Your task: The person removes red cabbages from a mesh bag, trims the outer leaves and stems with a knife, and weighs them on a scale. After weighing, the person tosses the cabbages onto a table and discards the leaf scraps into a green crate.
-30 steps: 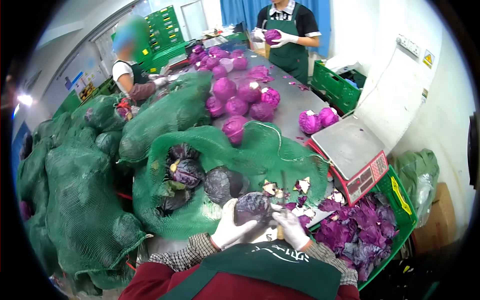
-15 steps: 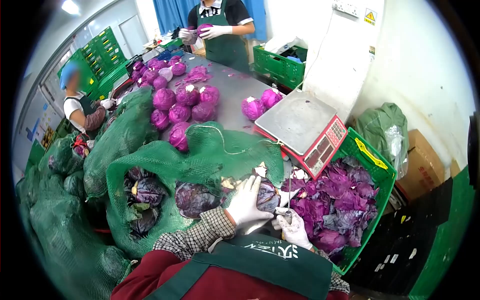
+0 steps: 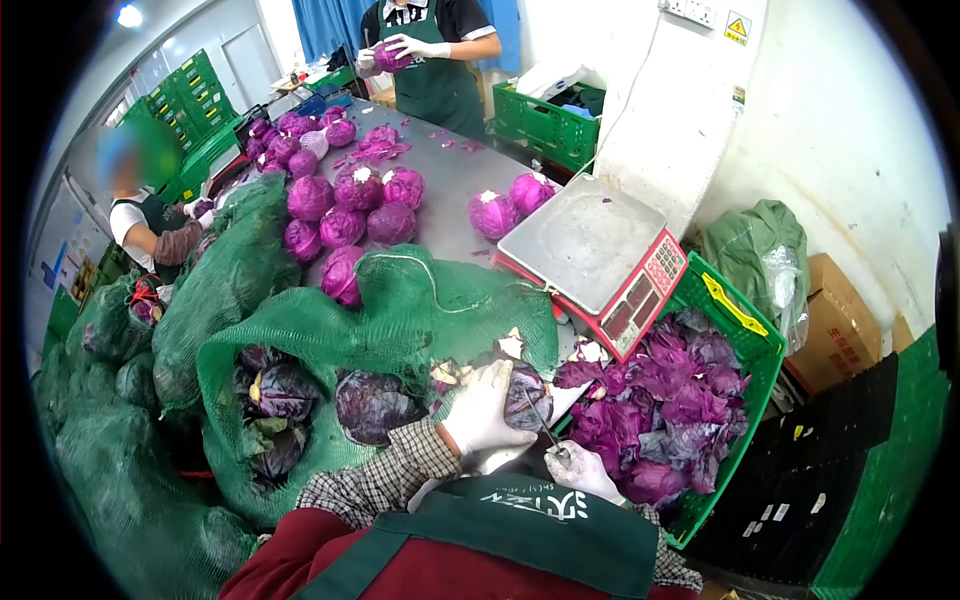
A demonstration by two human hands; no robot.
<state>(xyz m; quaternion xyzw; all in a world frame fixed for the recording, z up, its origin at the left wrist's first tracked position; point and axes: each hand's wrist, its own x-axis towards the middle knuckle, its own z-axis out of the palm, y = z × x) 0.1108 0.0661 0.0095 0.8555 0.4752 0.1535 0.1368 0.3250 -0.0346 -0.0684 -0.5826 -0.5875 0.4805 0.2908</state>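
Observation:
My left hand [image 3: 486, 412], in a white glove, is pressed round the side of a dark red cabbage [image 3: 521, 385] and steadies it. A knife [image 3: 541, 418] is gripped in my gloved right hand [image 3: 585, 472], its thin blade slanting up against the right side of that cabbage. Left of my left hand, another red cabbage [image 3: 374, 408] lies on the green mesh sack [image 3: 330, 345]. Pale trimmed pieces [image 3: 511, 343] sit just behind the held cabbage. My fingertips on its far side are partly hidden.
A red-framed scale [image 3: 590, 245] stands ahead on the right, beside a green crate [image 3: 763, 375] of loose purple leaves [image 3: 690, 400]. Peeled cabbages [image 3: 343, 226] are grouped on the metal table [image 3: 450, 200]. Full mesh sacks [image 3: 130, 470] crowd the left. Two co-workers stand beyond.
The knife, which pointed upright beside the cabbage, now leans left with its blade against it. My left hand stays on the cabbage. The whole view has shifted slightly.

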